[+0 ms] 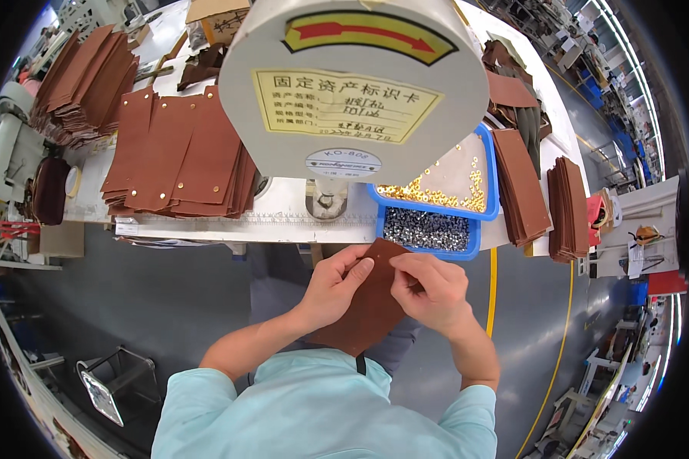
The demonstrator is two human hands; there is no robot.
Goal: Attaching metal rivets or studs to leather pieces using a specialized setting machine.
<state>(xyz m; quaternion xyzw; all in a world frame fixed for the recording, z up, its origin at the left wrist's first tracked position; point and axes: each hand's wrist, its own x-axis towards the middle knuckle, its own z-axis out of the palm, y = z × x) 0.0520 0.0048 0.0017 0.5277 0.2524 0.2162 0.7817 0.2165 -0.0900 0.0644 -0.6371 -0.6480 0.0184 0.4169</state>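
A brown leather panel (371, 306) hangs over my lap in front of the table edge, with small marks or holes near its upper end. My left hand (335, 289) grips its left edge, thumb on top and fingers beneath. At the panel's upper right, my right hand (434, 289) has its fingers curled into a pinch against the leather. Whatever those fingertips hold is too small or hidden to make out. Just beyond the hands sit a blue tray of gold-coloured snap parts (491, 172) and a blue tray of dark metal parts (471, 243).
A white press machine (344, 92) rises over the table ahead. To its left lie brown panels with gold snaps (180, 153) and a taller stack of panels (88, 80). Further stacks (519, 187) (566, 206) stand right of the trays. A metal-framed stand (119, 386) is on the floor, lower left.
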